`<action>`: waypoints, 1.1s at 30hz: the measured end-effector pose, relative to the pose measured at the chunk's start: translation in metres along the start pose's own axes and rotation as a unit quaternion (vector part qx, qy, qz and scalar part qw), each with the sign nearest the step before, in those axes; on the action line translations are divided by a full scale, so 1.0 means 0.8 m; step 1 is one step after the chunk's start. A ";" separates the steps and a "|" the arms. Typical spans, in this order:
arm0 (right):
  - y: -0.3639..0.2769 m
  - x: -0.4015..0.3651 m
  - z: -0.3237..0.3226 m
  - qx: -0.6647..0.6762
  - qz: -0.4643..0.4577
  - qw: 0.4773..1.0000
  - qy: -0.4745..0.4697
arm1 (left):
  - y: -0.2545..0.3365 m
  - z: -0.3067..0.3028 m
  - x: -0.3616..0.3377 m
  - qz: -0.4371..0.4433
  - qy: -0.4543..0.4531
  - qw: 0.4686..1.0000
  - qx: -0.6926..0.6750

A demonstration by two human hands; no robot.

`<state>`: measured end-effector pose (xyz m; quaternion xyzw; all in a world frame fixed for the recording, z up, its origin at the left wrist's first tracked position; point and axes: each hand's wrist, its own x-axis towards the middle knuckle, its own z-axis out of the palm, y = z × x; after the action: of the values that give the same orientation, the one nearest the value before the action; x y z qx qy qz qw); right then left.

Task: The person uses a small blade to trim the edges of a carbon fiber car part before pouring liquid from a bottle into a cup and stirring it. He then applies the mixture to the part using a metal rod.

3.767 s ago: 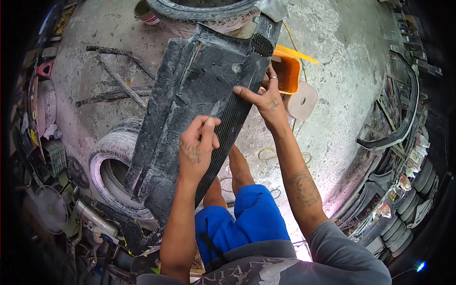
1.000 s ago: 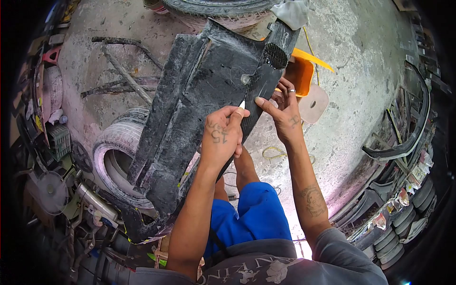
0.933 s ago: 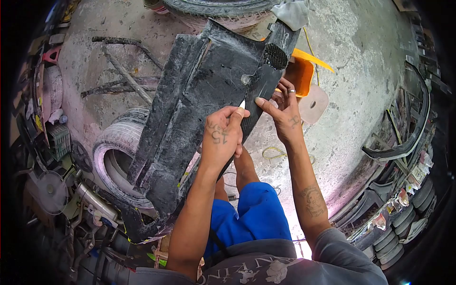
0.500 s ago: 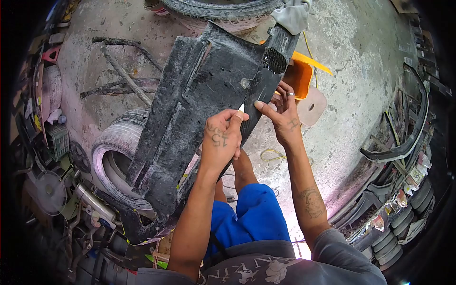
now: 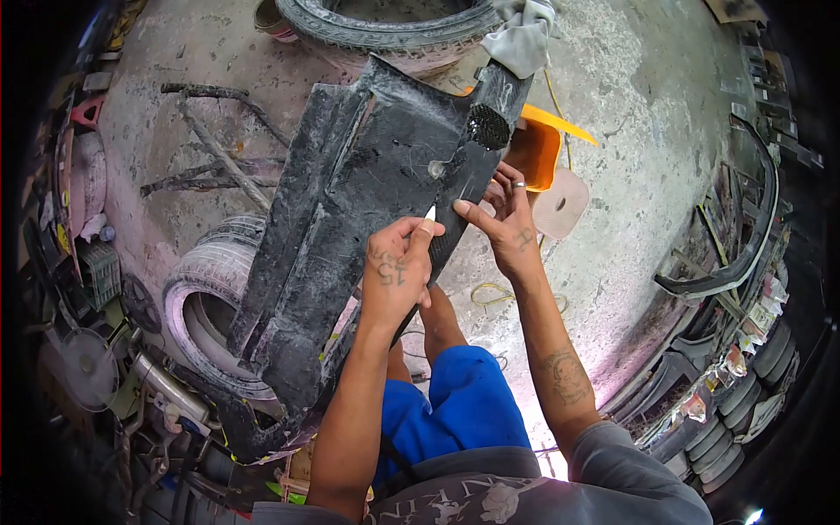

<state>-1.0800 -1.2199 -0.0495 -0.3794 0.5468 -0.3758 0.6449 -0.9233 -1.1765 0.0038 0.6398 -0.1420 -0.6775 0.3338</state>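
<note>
Over a worn concrete floor (image 5: 630, 184), two bare hands meet at a scuffed dark panel (image 5: 385, 153).

Left thumb and fingers pinch a small pointed blade (image 5: 430, 213) against the panel's face, the left hand (image 5: 391, 267) closed; the right hand (image 5: 512, 234) clasps the panel's edge, thumb on top, near an orange container (image 5: 543, 184). Grey cloth (image 5: 521, 40) drapes the far end.

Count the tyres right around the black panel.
2: the far tyre, beyond the panel; the left tyre, partly covered by it. Others may be hidden beneath the panel.
</note>
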 end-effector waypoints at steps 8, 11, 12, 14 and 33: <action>0.004 0.001 0.002 0.015 0.010 1.000 0.000 | -0.008 0.000 0.006 0.040 0.007 0.999 0.031; 0.001 0.002 0.002 0.023 0.004 1.000 -0.008 | -0.011 -0.003 0.003 0.064 -0.003 0.998 0.009; -0.001 0.002 0.002 0.023 0.003 1.000 -0.008 | -0.012 -0.004 0.000 0.065 -0.003 0.998 0.010; -0.004 -0.002 0.003 -0.001 0.008 1.000 -0.002 | -0.014 -0.011 -0.013 0.055 -0.003 0.998 0.006; 0.142 -0.211 -0.123 -0.448 0.270 0.849 -0.069 | -0.242 -0.214 -0.403 0.000 0.148 0.979 0.142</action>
<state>-1.1893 -1.0274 -0.0919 -0.4898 0.6907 0.1264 0.5168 -0.8243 -0.7887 0.1086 0.7738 -0.1860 -0.5484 0.2567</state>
